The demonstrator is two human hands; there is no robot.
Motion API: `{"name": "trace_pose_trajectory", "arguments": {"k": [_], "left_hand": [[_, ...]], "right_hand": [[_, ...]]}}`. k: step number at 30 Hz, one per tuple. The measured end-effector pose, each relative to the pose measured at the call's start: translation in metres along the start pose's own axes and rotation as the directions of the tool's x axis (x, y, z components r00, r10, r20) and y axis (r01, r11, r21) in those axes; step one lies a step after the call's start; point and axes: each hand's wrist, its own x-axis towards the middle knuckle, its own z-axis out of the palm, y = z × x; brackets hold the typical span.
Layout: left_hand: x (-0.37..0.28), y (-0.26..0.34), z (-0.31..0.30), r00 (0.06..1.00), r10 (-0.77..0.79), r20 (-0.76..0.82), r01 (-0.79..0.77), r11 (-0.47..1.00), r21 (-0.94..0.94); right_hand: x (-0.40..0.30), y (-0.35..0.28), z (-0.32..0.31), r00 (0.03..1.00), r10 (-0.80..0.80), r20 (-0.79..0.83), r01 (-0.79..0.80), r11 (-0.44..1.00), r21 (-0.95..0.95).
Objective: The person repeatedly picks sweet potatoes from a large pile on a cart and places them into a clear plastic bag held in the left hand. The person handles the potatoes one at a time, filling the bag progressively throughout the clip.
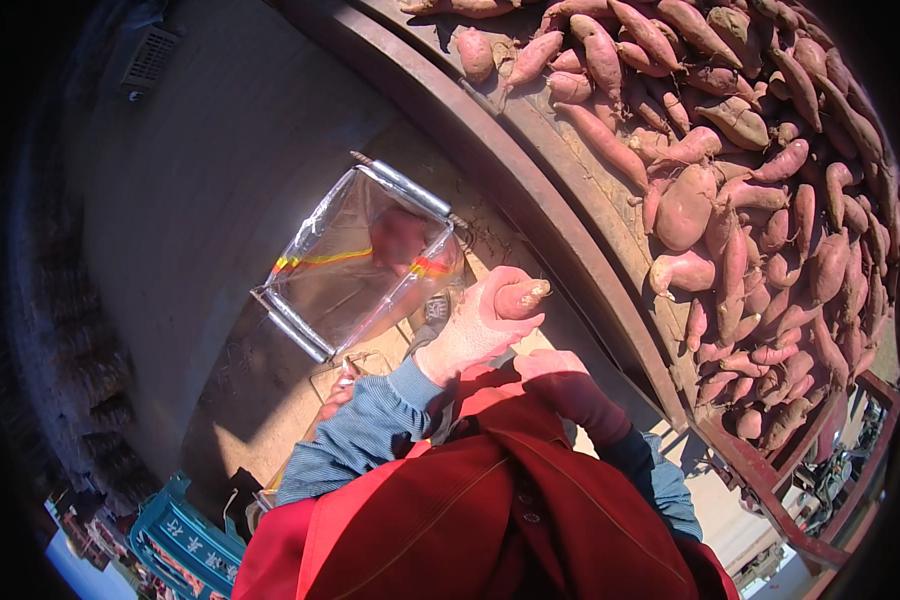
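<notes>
My left hand [469, 330], in a pale pink work glove, is closed around a sweet potato [521, 298] whose rooty tip points right. Just below it, my right hand [570, 390] is gloved and curled in front of the red apron [420, 510]; whether it holds anything is hidden. Ahead of my left hand, a clear plastic bag [322, 277] with yellow and red bands hangs wide-mouthed on a frame with metal rods [405, 186]. Through the film shows a blurred reddish shape [399, 236]. A large heap of sweet potatoes [686, 206] lies to the right.
The heap rests on a flat bed with a long rusty metal rim [510, 165], which runs between it and the bag. A teal plastic crate [187, 536] stands at lower left, a pale crate [150, 56] at upper left. Red metal bars [787, 517] are at lower right.
</notes>
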Motion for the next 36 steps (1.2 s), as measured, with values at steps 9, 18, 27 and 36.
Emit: {"name": "trace_pose_trajectory", "arguments": {"k": [9, 18, 27, 36], "left_hand": [[0.023, -0.075, -0.177, 0.92, -0.31, -0.241, 0.257, 0.94, -0.225], [0.014, -0.241, -0.16, 0.914, -0.375, -0.152, 0.393, 0.731, 0.558], [0.007, -0.252, -0.214, 0.816, -0.47, -0.337, 0.486, 0.873, -0.041], [-0.012, -0.094, -0.131, 0.857, -0.147, -0.493, 0.18, 0.984, 0.018]], "right_hand": [[0.027, 0.003, 0.03, 0.884, 0.414, -0.218, -0.396, 0.91, 0.121], [-0.002, 0.034, 0.044, 0.728, 0.637, -0.252, -0.497, 0.744, 0.446], [-0.04, 0.039, -0.096, 0.338, 0.075, -0.938, -0.451, 0.888, -0.091], [-0.059, 0.054, -0.232, 0.464, -0.129, -0.877, -0.827, 0.292, -0.481]]}}
